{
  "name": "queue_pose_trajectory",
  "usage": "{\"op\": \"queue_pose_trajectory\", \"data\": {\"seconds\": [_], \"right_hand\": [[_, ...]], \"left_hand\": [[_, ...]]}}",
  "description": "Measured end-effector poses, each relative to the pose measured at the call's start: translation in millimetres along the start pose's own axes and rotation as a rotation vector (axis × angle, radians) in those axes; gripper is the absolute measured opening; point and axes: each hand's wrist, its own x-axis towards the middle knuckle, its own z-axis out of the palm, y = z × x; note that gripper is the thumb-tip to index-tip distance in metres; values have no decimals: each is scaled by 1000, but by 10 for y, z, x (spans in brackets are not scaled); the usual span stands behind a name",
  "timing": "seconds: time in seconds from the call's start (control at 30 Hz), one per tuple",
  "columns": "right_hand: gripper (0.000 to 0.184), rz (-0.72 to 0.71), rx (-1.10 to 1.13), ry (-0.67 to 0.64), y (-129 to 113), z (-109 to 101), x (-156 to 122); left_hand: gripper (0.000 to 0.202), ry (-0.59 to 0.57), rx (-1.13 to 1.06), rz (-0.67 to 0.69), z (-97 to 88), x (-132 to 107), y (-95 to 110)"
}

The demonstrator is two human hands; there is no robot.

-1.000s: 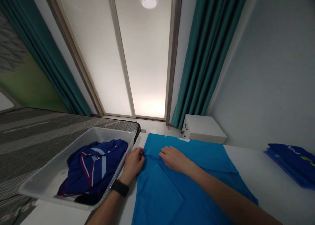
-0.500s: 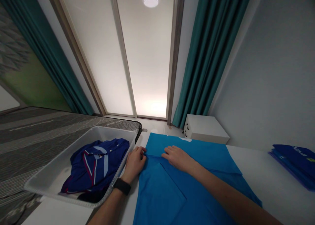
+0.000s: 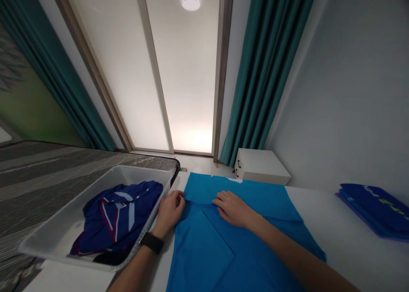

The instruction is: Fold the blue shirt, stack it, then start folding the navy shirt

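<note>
A bright blue shirt [image 3: 200, 245] lies spread over a white table, its far end folded back in a band with a crosswise crease. At the shirt's left edge, where the crease ends, my left hand [image 3: 169, 211] has its fingers curled and pinched on the cloth. A dark watch [image 3: 152, 242] is on that wrist. Further along the same crease, my right hand [image 3: 233, 207] grips the fabric with bent fingers, palm down. Its fingertips are partly hidden in the fold. Between the two hands the crease is drawn fairly straight.
A translucent plastic bin [image 3: 57, 228] with a dark blue garment [image 3: 123, 215] stands close by my left forearm. Folded blue clothes [image 3: 372, 209] are stacked at the table's right. Beyond the table is a white cabinet [image 3: 262, 164]; a grey striped bed [image 3: 64, 166] lies left.
My right hand has slid slightly right along the crease. My left hand stays at the shirt's edge. The whole view has shifted a little, with things appearing further left.
</note>
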Motion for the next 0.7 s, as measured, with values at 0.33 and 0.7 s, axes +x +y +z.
{"op": "queue_pose_trajectory", "data": {"seconds": [0.33,0.7], "right_hand": [[29,119,82,32,145,-45,-432],[28,276,107,103,413,10,-958]], "left_hand": [[22,-26,54,33,14,30,-54],[21,-41,164,336,53,-26,365]]}}
